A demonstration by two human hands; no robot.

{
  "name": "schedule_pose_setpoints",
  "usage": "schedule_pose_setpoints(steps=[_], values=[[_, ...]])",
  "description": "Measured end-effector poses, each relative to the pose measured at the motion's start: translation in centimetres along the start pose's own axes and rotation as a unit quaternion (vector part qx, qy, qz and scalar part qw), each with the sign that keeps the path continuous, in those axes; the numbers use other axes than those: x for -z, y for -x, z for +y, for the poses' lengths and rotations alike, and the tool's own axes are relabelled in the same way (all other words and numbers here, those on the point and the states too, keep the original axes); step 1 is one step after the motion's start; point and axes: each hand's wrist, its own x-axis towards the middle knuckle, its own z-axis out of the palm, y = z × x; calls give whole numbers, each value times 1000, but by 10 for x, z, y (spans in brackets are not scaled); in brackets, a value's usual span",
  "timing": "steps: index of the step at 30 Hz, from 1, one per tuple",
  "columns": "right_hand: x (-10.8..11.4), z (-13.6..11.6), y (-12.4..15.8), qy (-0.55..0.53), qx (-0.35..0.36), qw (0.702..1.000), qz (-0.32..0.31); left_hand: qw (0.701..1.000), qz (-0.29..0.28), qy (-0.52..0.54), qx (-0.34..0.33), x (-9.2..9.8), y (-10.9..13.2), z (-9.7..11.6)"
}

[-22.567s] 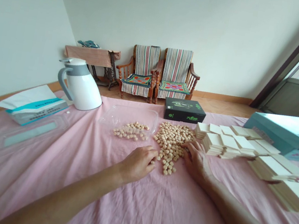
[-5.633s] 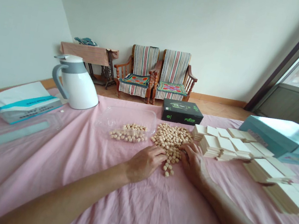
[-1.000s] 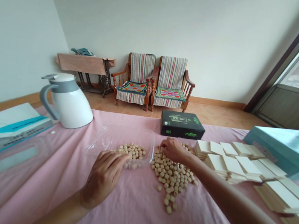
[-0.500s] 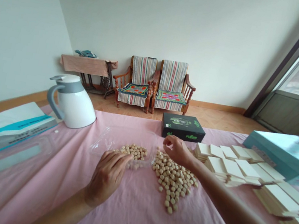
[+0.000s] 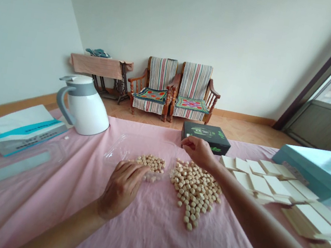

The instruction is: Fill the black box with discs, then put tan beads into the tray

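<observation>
My left hand [image 5: 121,187] rests at the near side of a clear plastic container [image 5: 121,149], its fingers curled over the near edge. Small pale wooden pieces [image 5: 151,163] with rounded corners lie inside the container, toward its right side. To the right of it, a loose pile of the same wooden pieces [image 5: 194,190] spreads on the pink cloth. Above the far edge of that pile hovers my right hand [image 5: 197,151], thumb and fingers drawn together. Whatever it may hold is too small or hidden to make out.
A black box [image 5: 207,137] stands behind my right hand. Stacks of pale wooden tiles [image 5: 261,184] and a light blue box [image 5: 319,171] occupy the right. On the left are a white jug [image 5: 87,113], a tissue pack [image 5: 27,132] and a clear lid [image 5: 13,170].
My right hand has lifted slightly away from the pile. My left hand keeps its place at the container. The whole view has shifted a little.
</observation>
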Motion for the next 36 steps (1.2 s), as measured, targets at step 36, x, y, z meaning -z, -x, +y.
schedule_pose_setpoints(steps=[36], values=[[-31, -40, -6, -163, 53, 983, -64, 1000, 5, -2, -8, 0, -2, 3]])
